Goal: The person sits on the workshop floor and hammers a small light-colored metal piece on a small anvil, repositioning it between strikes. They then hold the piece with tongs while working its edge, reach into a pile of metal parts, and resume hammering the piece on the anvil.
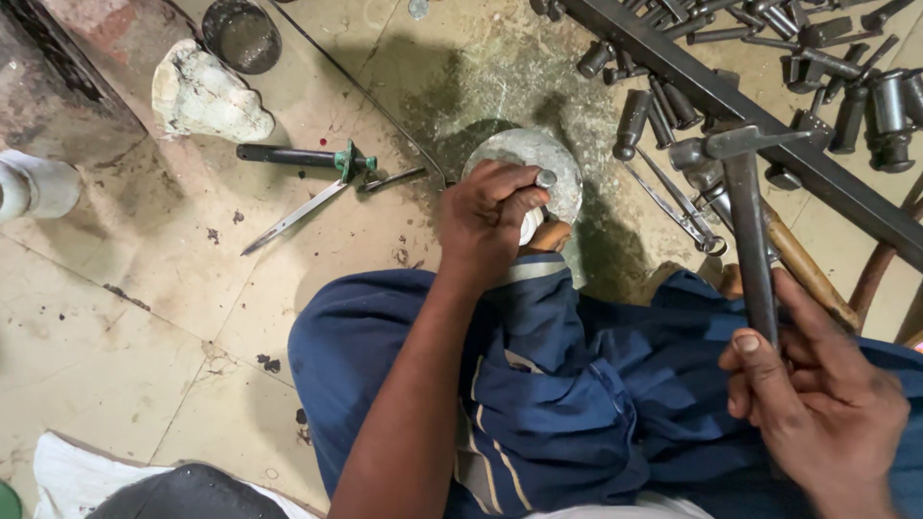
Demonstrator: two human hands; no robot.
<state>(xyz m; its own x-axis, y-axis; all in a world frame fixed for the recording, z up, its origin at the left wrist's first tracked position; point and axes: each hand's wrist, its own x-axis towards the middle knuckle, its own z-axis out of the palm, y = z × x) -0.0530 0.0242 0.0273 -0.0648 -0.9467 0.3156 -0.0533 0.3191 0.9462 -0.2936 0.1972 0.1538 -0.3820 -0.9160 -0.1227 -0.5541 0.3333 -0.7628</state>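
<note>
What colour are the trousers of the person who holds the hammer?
Dark blue trousers with pale stripes, seen best in the head view.

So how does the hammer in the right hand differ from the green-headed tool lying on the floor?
The hammer is held raised in the right hand; the green-headed tool lies flat on the floor, untouched. The hammer has a grey metal head and shaft; the other has a green head on a black handle. Both are long-handled hand tools.

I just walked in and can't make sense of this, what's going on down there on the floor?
A person in blue trousers sits on the tiled floor. The left hand grips a small metal punch upright on a round metal block. The right hand holds a hammer raised, apart from the punch. Shears lie to the left, and many punches are scattered beyond a dark metal bar.
</note>
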